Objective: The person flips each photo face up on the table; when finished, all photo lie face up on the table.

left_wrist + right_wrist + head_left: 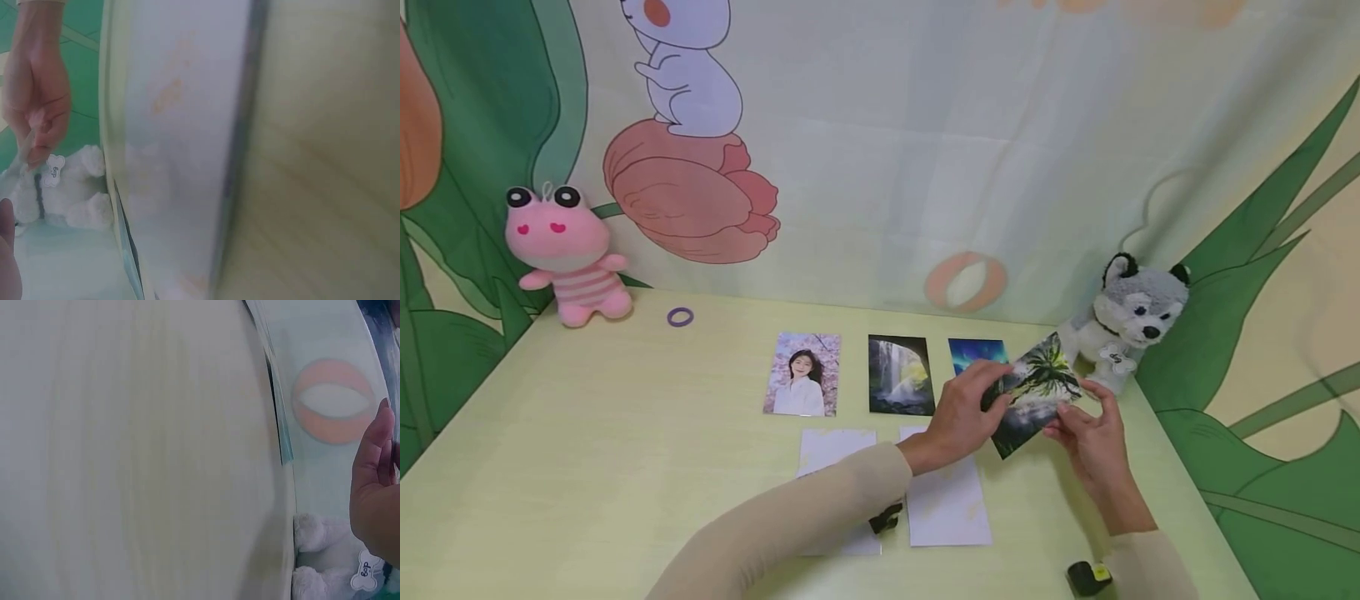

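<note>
Both hands hold a photo print (1037, 392) of a tree above the table's right side, tilted. My left hand (958, 412) pinches its left edge, and my right hand (1092, 442) grips the right edge between thumb and fingers. In the right wrist view, the right hand (375, 506) shows at the border beside the print's edge. Behind lie a portrait photo (802, 375), a waterfall photo (899, 375) and a blue aurora photo (976, 352), partly hidden by the left hand. Two white-backed cards (951, 504) lie nearer; the left forearm covers much of the left one.
A grey husky plush (1131, 312) sits at the back right, just behind the held print. At the back left stand a pink frog plush (568, 250) and a purple ring (681, 317). A printed curtain (865, 167) hangs along the table's back edge.
</note>
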`<state>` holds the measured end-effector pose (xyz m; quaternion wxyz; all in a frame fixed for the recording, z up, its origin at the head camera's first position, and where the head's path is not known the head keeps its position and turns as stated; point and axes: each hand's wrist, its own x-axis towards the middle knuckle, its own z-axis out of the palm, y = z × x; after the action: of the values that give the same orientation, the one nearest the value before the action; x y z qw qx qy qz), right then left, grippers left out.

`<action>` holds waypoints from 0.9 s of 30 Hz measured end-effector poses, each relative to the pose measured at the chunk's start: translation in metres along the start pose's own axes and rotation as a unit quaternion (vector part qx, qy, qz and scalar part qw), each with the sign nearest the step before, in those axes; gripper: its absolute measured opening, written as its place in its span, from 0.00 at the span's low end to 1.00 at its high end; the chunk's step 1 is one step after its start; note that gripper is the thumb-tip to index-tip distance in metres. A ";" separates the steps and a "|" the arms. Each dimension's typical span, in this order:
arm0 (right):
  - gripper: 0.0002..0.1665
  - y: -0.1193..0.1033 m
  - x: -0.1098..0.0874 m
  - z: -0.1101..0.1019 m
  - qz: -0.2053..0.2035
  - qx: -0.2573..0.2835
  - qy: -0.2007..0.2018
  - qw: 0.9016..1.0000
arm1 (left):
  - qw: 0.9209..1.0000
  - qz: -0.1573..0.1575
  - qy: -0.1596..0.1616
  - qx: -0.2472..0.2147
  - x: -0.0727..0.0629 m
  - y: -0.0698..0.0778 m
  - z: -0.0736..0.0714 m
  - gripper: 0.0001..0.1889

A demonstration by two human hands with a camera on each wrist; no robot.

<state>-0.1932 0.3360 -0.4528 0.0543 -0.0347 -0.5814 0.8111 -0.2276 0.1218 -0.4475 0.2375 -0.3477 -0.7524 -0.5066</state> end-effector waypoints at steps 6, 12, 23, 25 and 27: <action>0.26 -0.004 0.001 -0.011 -0.012 -0.018 0.023 0.999 | 0.996 0.035 -0.064 0.044 -0.002 -0.003 -0.004 0.18; 0.24 -0.009 0.003 -0.019 -0.034 -0.085 0.038 0.995 | 0.984 0.041 -0.151 0.081 -0.002 -0.004 -0.011 0.18; 0.24 -0.020 0.005 -0.028 -0.054 -0.183 -0.016 0.982 | 0.962 0.023 -0.256 0.095 -0.004 -0.006 -0.015 0.20; 0.24 -0.023 0.007 -0.031 -0.044 -0.210 -0.028 0.976 | 0.957 0.011 -0.275 0.092 -0.004 -0.005 -0.014 0.19; 0.25 -0.027 0.009 -0.033 -0.033 -0.259 -0.037 0.965 | 0.952 -0.002 -0.294 0.089 -0.005 -0.004 -0.013 0.19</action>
<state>-0.1966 0.3769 -0.4376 0.0483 0.0015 -0.7743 0.6310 -0.2274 0.1076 -0.4485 0.0345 -0.4571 -0.8317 -0.3134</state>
